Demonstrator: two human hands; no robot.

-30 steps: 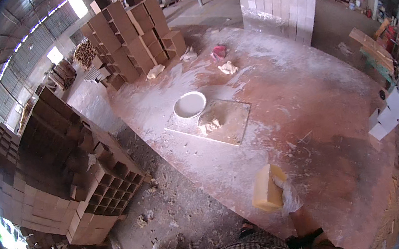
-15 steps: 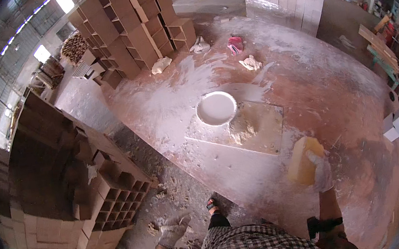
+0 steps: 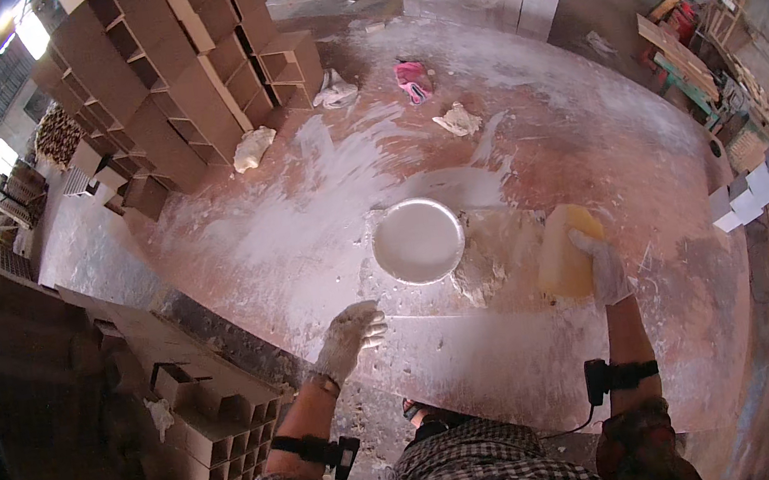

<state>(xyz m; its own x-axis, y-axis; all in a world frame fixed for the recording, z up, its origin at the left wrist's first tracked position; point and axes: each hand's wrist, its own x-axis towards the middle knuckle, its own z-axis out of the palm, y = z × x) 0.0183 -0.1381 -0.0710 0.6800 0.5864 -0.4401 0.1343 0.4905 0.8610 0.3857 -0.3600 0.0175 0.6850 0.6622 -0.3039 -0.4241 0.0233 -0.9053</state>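
Observation:
My right hand, in a pale work glove, grips a thick yellow block that looks like a sponge, with fingers and thumb on its right side. It is at the right end of a flat board coated in pale paste. A round white basin of whitish liquid stands on the board, and a lump of paste lies beside it. My left hand, gloved too, hovers near the table's near-left edge, left of and nearer than the basin. Its fingers are somewhat apart and hold nothing.
The reddish table is smeared white. Crumpled cloths and a pink cloth lie toward its far side. Brown cardboard boxes stack at far left, and a compartmented cardboard stack stands at near left. Pale boxes sit at right.
My left hand has risen from beside my leg to the table's near edge. My right hand has carried the sponge block farther away, to the board. The view has shifted too.

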